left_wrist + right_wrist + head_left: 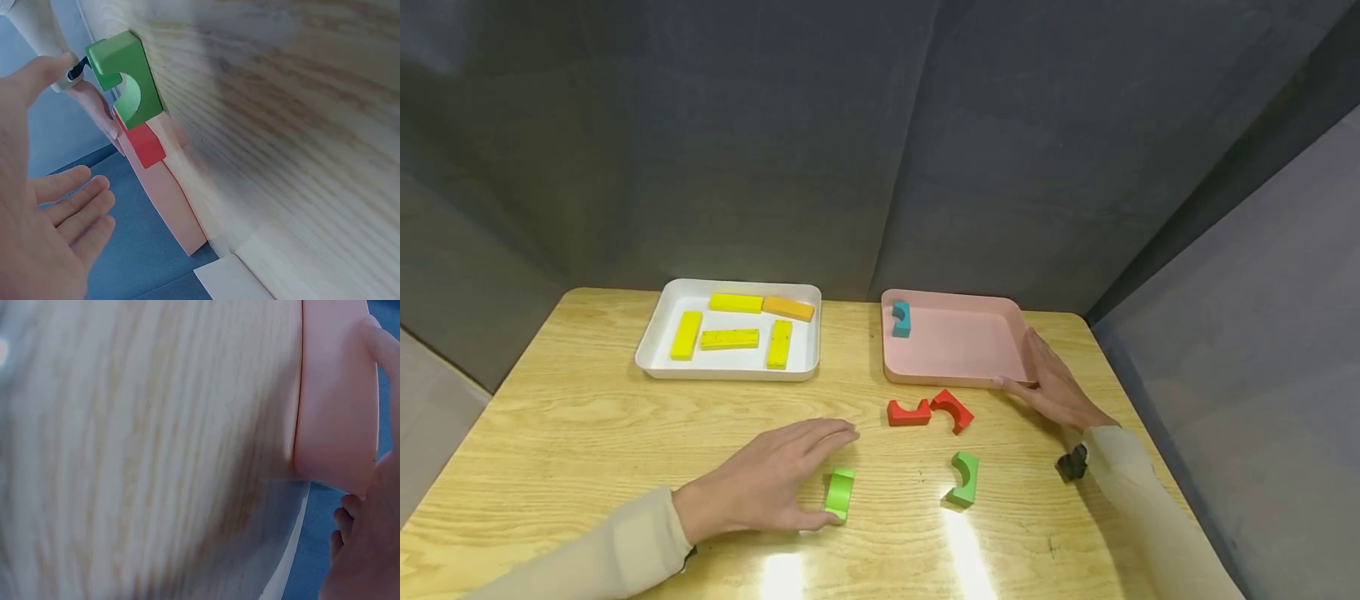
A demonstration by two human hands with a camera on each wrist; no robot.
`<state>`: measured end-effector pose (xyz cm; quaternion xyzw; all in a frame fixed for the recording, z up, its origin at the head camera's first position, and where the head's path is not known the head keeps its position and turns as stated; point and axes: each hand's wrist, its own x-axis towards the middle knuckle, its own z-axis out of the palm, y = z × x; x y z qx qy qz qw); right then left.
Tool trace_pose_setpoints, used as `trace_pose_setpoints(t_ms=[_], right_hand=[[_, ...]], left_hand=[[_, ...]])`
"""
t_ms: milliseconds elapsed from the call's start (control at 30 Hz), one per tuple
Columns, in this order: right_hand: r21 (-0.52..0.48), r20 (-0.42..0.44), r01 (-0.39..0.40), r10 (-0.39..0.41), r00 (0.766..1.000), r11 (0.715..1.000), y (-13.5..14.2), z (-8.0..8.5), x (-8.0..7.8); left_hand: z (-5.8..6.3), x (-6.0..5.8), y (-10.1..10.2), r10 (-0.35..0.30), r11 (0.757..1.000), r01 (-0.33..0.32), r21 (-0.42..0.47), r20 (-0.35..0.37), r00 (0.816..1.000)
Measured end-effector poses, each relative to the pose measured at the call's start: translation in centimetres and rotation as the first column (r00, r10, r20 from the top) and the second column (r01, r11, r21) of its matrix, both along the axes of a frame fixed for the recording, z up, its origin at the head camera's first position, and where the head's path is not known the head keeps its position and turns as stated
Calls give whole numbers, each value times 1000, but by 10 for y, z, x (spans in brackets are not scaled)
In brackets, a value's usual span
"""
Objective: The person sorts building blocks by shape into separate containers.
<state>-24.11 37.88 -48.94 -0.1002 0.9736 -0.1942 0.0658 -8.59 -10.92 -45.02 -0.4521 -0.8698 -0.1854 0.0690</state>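
Observation:
My left hand (pixel 775 479) hovers with fingers spread and thumb apart around a light green arch block (pixel 838 493). In the left wrist view that green block (pixel 134 78) stands with its curved cutout upward, between thumb and fingers without being gripped. My right hand (pixel 1060 387) touches the front right corner of a pink tray (pixel 970 333), its thumb at the front wall and its fairly straight fingers along the right side. From the right wrist, the thumb shows at the rim of the tray wall (pixel 337 394). A teal arch block (pixel 902 320) lies inside the tray at left.
Two red arch blocks, one left (pixel 908 413) and one right (pixel 952 410), lie before the pink tray. Another green arch block (pixel 965 480) is nearer the front. A white tray (pixel 651 350) at back left holds several yellow bars and an orange bar (pixel 788 308). Dark curtains hang behind.

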Motion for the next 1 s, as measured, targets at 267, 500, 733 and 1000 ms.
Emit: trace_pose_setpoints(t_ms=[267,500,733,1000], right_hand=[[4,0,-5,5,1000,1000,0,0,-3],[-1,7,9,-9,1000,1000,-1,0,-1],[3,14,21,-21,1000,1000,-2,0,1],[4,5,8,-8,1000,1000,-1,0,0]], left_hand=[[-4,5,0,-9,996,6,-86,-35,999],[-5,8,2,0,988,3,-155,19,1000],[-4,9,7,16,977,4,-214,90,996],[-4,7,11,18,968,4,-251,87,996]])
